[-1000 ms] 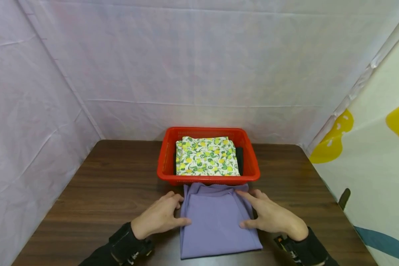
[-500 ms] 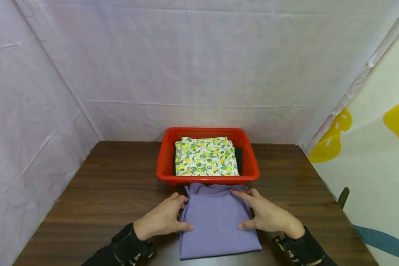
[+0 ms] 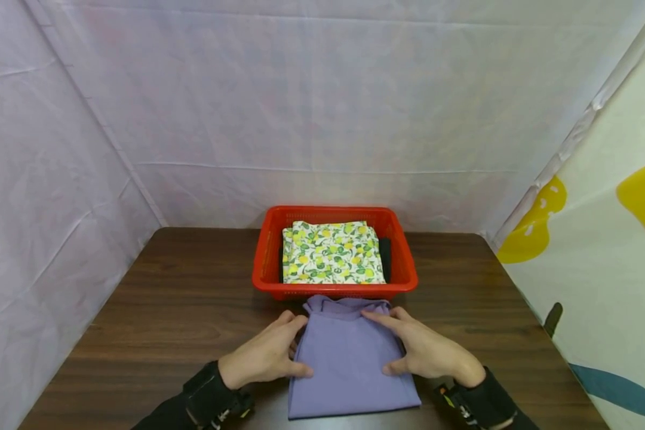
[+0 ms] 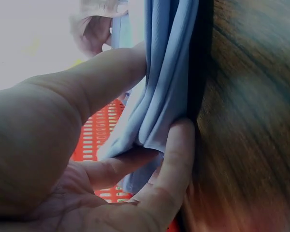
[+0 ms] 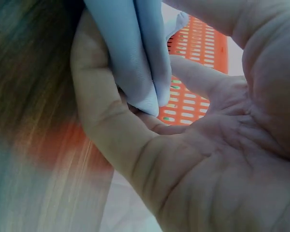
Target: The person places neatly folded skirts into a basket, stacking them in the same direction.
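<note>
A folded purple shirt (image 3: 349, 364) lies flat on the table in front of the red basket, its neckline end near the basket. My left hand (image 3: 269, 352) grips its left edge; in the left wrist view the thumb lies on top and a finger (image 4: 179, 150) reaches under the layered folds (image 4: 166, 82). At the right edge, my right hand (image 3: 430, 349) holds the shirt with thumb and forefinger on top. Its other fingers curl beneath the folds (image 5: 128, 58) in the right wrist view. The fingertips under the cloth are partly hidden.
The red perforated basket (image 3: 335, 291) stands at the back of the dark wooden table (image 3: 193, 298). A folded lemon-print cloth (image 3: 333, 254) lies in it over something dark (image 3: 385, 260). White sheeting (image 3: 312, 107) hangs behind and left; a patterned sheet (image 3: 596, 286) hangs right.
Both hands have moved slightly inward, the right one more. The shirt's upper side edges are drawn in, so its neckline end is narrower.
</note>
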